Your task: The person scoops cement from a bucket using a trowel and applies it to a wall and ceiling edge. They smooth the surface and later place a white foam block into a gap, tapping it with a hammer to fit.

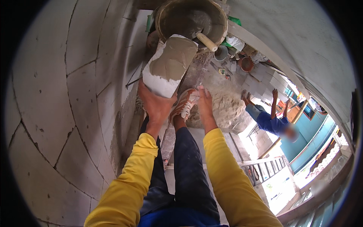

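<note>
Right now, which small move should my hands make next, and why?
Perhaps bring the right hand to the white block to steady it: only the left hand holds its near end, and grey mortar covers much of its upper face.

Upper body: long yellow sleeves; left sleeve (126,183) creased and bunched into folds at its cuff, right sleeve (230,179) smoother, its edge ending short of the wrist. Left hand (157,108) and right hand (205,106) ungloved. Bright blue cloth (177,218) shows at the waist. Legs: dark navy trousers (192,162), narrow cut. Visible shoe (177,108): orange-brown with pale stripes, white laces (186,110); ankle (179,123) bare above it.
</note>
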The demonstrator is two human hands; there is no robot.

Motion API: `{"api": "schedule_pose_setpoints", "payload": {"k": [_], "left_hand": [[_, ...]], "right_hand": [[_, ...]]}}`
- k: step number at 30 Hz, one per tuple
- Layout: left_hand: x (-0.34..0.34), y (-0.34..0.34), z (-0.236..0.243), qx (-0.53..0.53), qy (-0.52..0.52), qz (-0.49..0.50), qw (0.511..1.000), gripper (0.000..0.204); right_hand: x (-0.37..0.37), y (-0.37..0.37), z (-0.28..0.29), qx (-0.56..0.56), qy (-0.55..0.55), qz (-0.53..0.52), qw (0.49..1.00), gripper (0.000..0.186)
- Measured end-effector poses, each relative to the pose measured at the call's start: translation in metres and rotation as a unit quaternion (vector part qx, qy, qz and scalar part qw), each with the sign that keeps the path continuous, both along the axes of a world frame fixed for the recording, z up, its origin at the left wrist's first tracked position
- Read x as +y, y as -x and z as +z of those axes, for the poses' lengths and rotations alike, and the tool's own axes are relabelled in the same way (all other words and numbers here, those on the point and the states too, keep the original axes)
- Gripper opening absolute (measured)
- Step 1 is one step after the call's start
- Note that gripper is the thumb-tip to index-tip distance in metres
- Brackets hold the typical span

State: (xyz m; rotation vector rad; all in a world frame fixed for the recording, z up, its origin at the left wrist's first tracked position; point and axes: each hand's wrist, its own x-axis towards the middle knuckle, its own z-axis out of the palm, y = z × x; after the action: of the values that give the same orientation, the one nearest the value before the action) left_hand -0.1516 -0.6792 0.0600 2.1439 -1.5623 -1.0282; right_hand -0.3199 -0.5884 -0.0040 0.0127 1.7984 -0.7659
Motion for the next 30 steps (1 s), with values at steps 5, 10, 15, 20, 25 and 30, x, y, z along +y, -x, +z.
{"api": "schedule_pose_setpoints", "payload": {"k": [5,10,15,20,25,30], "left_hand": [[0.002,-0.004,0.059,-0.031,-0.026,-0.014,0.999,0.121],[0.011,-0.015,0.175,-0.001,-0.05,-0.072,0.996,0.118],[-0.017,-0.004,0.323,0.015,-0.073,-0.162,0.984,0.115],[-0.04,-0.005,0.454,0.179,-0.078,-0.205,0.959,0.118],[-0.047,0.023,0.555,0.225,-0.081,-0.239,0.941,0.123],[-0.038,0.024,0.614,0.236,0.068,-0.292,0.924,0.139]], "right_hand": [[0.008,-0.01,0.038,-0.08,0.042,-0.059,0.994,0.077],[0.035,-0.012,0.095,-0.108,0.125,-0.067,0.984,0.075],[0.053,-0.004,0.146,-0.237,0.342,-0.077,0.906,0.095],[0.058,0.024,0.265,-0.207,0.384,-0.036,0.899,0.114],[0.039,0.054,0.366,-0.153,0.454,-0.039,0.877,0.109],[0.024,0.043,0.458,-0.2,0.532,-0.06,0.821,0.104]]}}
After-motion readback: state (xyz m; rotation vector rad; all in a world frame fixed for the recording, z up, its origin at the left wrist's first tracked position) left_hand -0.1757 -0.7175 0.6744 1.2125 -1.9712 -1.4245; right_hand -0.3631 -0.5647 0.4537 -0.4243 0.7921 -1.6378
